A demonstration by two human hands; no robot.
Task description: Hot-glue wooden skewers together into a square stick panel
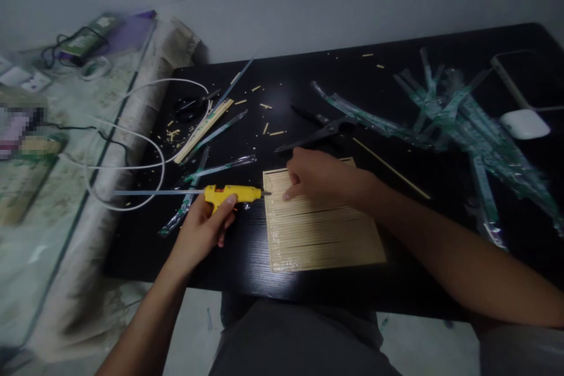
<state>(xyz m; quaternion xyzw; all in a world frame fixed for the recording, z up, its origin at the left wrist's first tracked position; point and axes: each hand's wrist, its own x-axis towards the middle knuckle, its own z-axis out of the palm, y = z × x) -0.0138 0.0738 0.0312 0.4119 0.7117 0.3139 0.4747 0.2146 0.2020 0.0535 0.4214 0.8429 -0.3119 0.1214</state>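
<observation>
My left hand [209, 220] is wrapped round a yellow glue gun [233, 194] with a clear glue stick [158, 192] poking out of its back end. Its metal nozzle points right, at the left edge of a flat panel of thin wooden sticks [324, 235] laid side by side. Shiny glue shows along the panel's left side, and a few narrow gaps run between sticks. Over the panel's upper part is my right hand [315, 173], fingers curled and one fingertip down at the sticks. Whatever that hand may pinch is hidden.
Black scissors [319, 134] lie just behind the panel, smaller ones [189, 108] at the back left. Loose sticks [205, 130] and plastic wrappers [453, 108] lie about. A white cable [164, 173] loops at left. A white case [525, 124] and a phone [529, 79] are at right.
</observation>
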